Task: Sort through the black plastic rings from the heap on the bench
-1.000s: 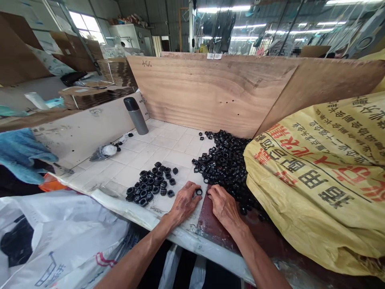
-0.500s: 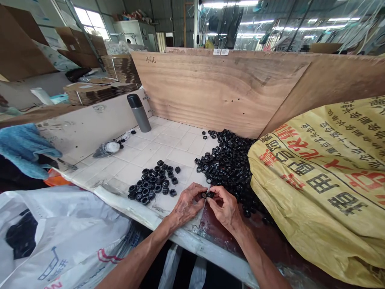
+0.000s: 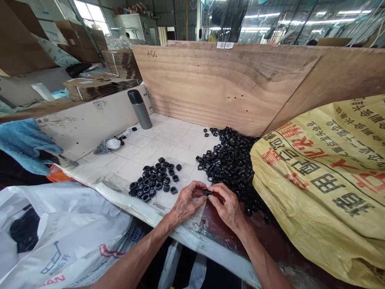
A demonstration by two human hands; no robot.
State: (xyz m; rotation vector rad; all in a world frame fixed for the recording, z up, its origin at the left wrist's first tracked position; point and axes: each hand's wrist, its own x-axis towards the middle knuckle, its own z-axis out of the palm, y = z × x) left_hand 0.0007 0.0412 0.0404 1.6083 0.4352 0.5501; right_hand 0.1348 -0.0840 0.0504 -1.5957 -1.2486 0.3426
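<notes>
Close together near the table's front edge, my left hand and my right hand both pinch a small black plastic part between thumbs and fingertips. The fingers partly cover it, so whether it is one piece or two pressed together cannot be told. Left of my hands lies a small group of black ring-shaped nuts on the white tiles. A much larger heap of similar black nuts spreads behind and to the right of my right hand.
A yellow woven sack bulges over the table's right side. A grey flask stands at the back left, near a small plastic bag. A wooden board closes the back. A white bag hangs at the front left.
My fingers have closed in around the black part, where two dark pieces showed side by side before. The hands stay in nearly the same place; the view has shifted slightly.
</notes>
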